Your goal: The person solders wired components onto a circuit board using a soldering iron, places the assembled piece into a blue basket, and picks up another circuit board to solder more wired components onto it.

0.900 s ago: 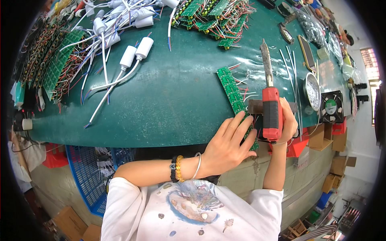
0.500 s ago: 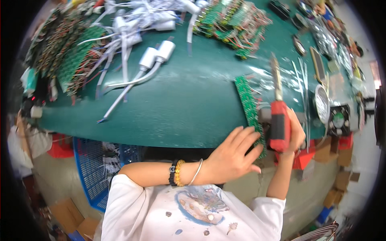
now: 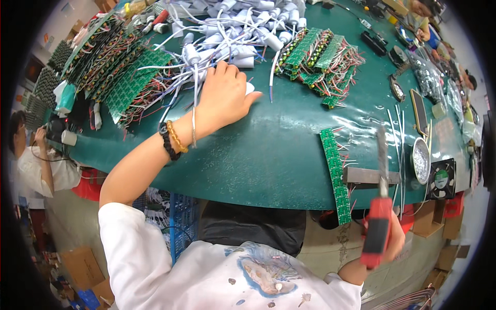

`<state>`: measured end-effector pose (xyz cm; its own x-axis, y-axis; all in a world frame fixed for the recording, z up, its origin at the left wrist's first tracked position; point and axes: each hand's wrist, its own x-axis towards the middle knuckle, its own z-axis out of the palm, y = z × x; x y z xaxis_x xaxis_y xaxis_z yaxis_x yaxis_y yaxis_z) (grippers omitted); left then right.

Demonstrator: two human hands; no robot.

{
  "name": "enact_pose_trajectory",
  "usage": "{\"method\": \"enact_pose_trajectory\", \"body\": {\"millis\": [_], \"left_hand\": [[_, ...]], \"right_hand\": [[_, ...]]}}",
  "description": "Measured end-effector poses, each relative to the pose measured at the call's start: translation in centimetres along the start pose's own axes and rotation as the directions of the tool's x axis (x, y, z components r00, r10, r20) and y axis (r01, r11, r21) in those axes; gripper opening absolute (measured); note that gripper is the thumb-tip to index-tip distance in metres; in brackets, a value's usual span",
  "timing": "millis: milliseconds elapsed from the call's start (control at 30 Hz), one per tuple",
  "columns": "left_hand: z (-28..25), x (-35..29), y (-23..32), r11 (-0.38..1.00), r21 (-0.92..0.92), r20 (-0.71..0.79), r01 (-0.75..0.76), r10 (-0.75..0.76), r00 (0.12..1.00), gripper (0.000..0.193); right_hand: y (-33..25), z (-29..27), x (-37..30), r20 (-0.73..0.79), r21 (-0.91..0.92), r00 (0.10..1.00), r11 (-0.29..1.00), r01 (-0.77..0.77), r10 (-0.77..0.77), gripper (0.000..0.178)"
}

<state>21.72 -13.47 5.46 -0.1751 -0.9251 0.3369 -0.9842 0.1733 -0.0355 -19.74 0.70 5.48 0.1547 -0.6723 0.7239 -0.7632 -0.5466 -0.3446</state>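
My left hand (image 3: 225,95) is closed over a white cylindrical cable connector (image 3: 250,89), whose end shows beside my thumb; my fingers and palm hide most of it. Just beyond my fingertips lies a heap of white connectors with cables (image 3: 222,39). In my right hand (image 3: 396,240) is a red and black soldering gun (image 3: 377,232), its long metal tip pointing away from me, slightly blurred. To the left of it, a narrow green circuit board strip (image 3: 335,173) with short red and white wires lies at the table's near edge, beside a flat metal bar (image 3: 369,176).
Stacked green boards with wires (image 3: 139,85) fill the far left, and more wired boards (image 3: 320,62) lie at the back centre. On the right are a metal bowl (image 3: 420,160), thin rods (image 3: 398,150) and a black fan (image 3: 442,178). A person (image 3: 44,160) sits at the left.
My left hand has left the green board strip and moved far left onto the white connectors. The soldering gun has drawn back toward me. The view has shifted.
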Motion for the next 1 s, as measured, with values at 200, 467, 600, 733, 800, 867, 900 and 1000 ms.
{"method": "enact_pose_trajectory", "body": {"millis": [200, 467, 600, 733, 800, 867, 900, 1000], "left_hand": [[-0.8, -0.8, 5.1, 0.739, -0.664, -0.060, -0.114, 0.100, 0.993, 0.023], [-0.7, -0.5, 8.6, 0.489, -0.858, 0.235, 0.158, 0.100, 0.967, 0.013], [0.0, 0.4, 9.0, 0.532, -0.836, 0.222, 0.130, 0.111, 0.969, 0.010], [1.4, 0.7, 10.0, 0.582, -0.813, 0.123, 0.020, 0.139, 0.983, 0.006], [2.0, 0.8, 10.4, 0.564, -0.826, 0.099, 0.013, 0.121, 0.988, 0.006], [2.5, 0.9, 10.7, 0.549, -0.836, 0.090, 0.018, 0.104, 0.991, 0.007], [2.6, 0.9, 10.8, 0.544, -0.839, 0.094, 0.024, 0.100, 0.991, 0.007], [2.6, 0.9, 10.7, 0.546, -0.835, 0.141, 0.061, 0.105, 0.984, 0.006]], "right_hand": [[-2.1, -5.4, -0.3, -0.012, 0.373, 0.981, 0.911, -0.175, 0.193, 0.059], [-7.4, 3.0, -1.6, 0.245, 0.667, 0.716, 0.422, -0.614, 0.654, 0.075], [-7.9, 4.3, -0.7, 0.229, 0.669, 0.742, 0.452, -0.590, 0.630, 0.073], [-8.2, 5.2, -0.9, 0.219, 0.632, 0.728, 0.474, -0.613, 0.649, 0.069], [-8.3, 5.2, -1.2, 0.239, 0.595, 0.699, 0.467, -0.654, 0.674, 0.071], [-8.0, 5.1, -1.4, 0.259, 0.569, 0.696, 0.477, -0.670, 0.670, 0.075], [-7.6, 5.1, -1.4, 0.304, 0.576, 0.718, 0.480, -0.662, 0.626, 0.077], [-6.7, 5.4, -1.5, 0.311, 0.601, 0.761, 0.503, -0.621, 0.569, 0.085]]}}
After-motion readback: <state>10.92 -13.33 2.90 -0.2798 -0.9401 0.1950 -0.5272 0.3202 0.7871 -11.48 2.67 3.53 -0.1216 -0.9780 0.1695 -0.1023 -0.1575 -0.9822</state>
